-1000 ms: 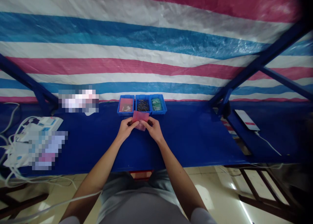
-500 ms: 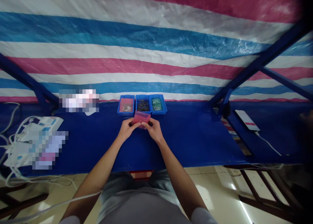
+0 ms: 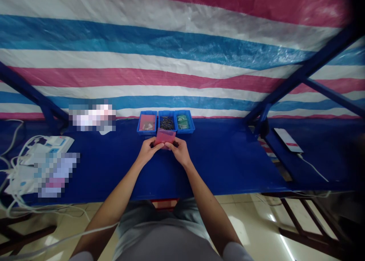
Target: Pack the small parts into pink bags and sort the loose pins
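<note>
Two hands were working when I checked: left hand and right hand both closed, fingers pinching a small red plastic bag between them, with three blue bins just ahead of the hands.

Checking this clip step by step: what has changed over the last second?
The left hand and right hand have drawn slightly closer, and the pink bag between them now looks folded up, shorter than before. Neither hand let go. The three blue bins stayed where they were.
</note>
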`<state>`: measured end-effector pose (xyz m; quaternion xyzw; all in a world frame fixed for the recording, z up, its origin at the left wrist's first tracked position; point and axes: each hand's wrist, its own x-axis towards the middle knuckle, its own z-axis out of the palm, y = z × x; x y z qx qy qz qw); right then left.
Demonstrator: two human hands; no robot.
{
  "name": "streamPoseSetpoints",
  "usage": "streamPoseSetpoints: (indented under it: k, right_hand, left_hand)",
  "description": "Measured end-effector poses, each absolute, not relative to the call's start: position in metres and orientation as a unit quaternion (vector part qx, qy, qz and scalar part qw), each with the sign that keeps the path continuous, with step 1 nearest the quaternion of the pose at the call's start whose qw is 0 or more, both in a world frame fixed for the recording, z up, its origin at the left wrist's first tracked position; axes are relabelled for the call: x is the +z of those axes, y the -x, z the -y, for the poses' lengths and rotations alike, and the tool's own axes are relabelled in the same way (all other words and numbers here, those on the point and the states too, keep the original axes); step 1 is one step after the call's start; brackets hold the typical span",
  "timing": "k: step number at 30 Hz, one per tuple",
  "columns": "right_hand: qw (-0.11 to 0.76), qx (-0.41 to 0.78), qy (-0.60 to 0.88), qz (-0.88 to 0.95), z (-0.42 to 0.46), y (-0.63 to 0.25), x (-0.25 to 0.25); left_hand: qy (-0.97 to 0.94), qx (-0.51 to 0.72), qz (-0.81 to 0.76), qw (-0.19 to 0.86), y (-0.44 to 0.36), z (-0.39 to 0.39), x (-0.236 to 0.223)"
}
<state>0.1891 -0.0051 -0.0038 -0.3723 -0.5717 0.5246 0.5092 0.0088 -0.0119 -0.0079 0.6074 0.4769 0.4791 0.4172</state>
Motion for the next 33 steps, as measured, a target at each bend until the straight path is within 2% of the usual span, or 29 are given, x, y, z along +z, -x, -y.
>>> streamPoseSetpoints:
  k: [4,8,14,18,21,24,26,29,33]
  right_hand:
    - [0.521,0.53,0.368,0.559,0.004,-0.188,-0.007]
    - [0.527,0.501,0.374,0.575,0.0,-0.189,-0.011]
    - [0.532,0.312,0.376,0.691,-0.039,-0.178,0.037]
    - [0.505,0.205,0.359,0.758,-0.086,-0.149,0.07]
    - [0.439,0.143,0.363,0.809,-0.116,-0.13,0.064]
    - [0.307,0.114,0.37,0.869,-0.13,-0.125,0.043]
    - [0.256,0.11,0.349,0.895,-0.134,-0.127,0.031]
    - [0.259,0.103,0.337,0.899,-0.133,-0.136,0.025]
    - [0.321,0.108,0.385,0.859,-0.12,-0.159,0.031]
  left_hand:
    - [-0.6,0.49,-0.477,0.415,-0.009,0.013,-0.01]
    - [-0.614,0.516,-0.487,0.347,-0.003,0.01,-0.006]
    - [-0.665,0.567,-0.44,0.208,0.035,-0.025,0.039]
    - [-0.691,0.545,-0.456,0.127,0.07,-0.068,0.068]
    - [-0.718,0.474,-0.503,0.08,0.091,-0.094,0.067]
    - [-0.781,0.337,-0.522,0.063,0.099,-0.103,0.053]
    - [-0.789,0.294,-0.538,0.034,0.096,-0.098,0.044]
    - [-0.784,0.284,-0.553,0.006,0.08,-0.082,0.04]
    - [-0.82,0.158,-0.551,0.005,0.065,-0.072,0.042]
